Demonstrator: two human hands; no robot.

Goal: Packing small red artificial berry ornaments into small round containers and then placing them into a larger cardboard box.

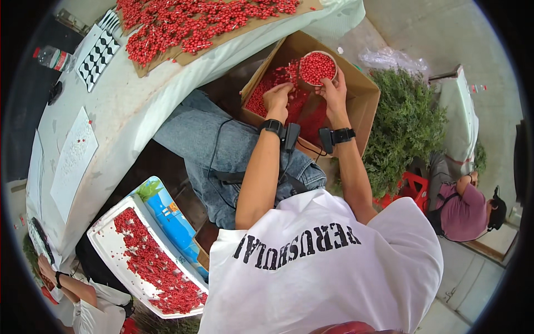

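My right hand (pixel 334 93) grips a round, pale-rimmed bowl (pixel 301 71) full of small red berries (pixel 319 65), tilted toward me over an open cardboard box (pixel 364 106). Just left of the bowl, my left hand (pixel 276 99) is closed, its fingertips pinched together. Red berry sprigs (pixel 285 74) show right by those fingers, but whether they are in the grip I cannot make out. More loose red berries (pixel 257 101) cover part of the box's bottom. Both wrists wear black straps with small devices.
A white-covered table (pixel 119 119) with red berry sprigs (pixel 189 28) on cardboard curves along the left. Below it stands a white foam tray (pixel 105 228) of berries. Leafy green branches (pixel 409 128) crowd the box's right side. Other people (pixel 464 206) sit at right and lower left.
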